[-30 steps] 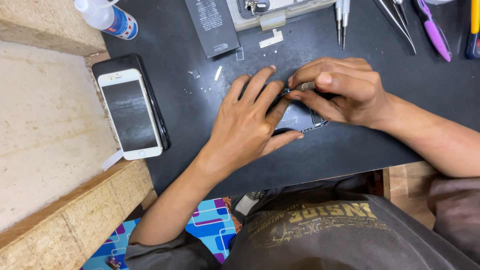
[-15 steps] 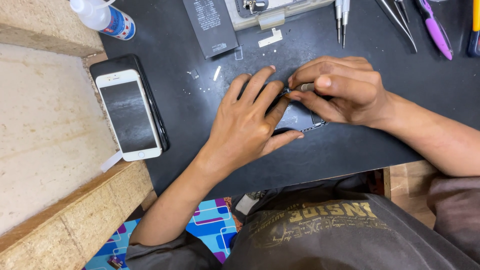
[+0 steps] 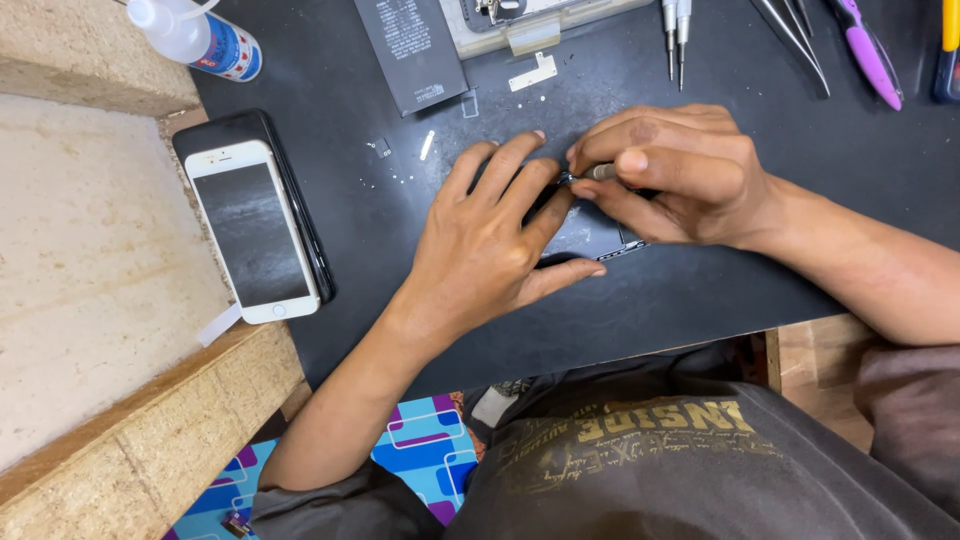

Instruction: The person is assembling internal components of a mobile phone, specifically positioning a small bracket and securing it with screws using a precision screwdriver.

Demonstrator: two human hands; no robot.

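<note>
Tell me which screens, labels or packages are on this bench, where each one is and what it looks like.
White phone: left on the black mat, rectangular, dark blank screen, lying over a black phone.
Squeeze bottle: top left, clear, blue, red and white label.
Black flat battery: top centre, rectangular, small white print.

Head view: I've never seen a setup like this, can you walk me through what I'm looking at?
This is one camera worn on a person's head, looking down at their own bare hands over a black work mat. The left hand lies flat, pressing down a dark phone part. The right hand pinches a thin metal tool in a closed grip, its tip at that part. To the left, a white phone lies on a darker one. Along the top edge: a squeeze bottle, a flat black battery, tweezers and small screwdrivers.
</note>
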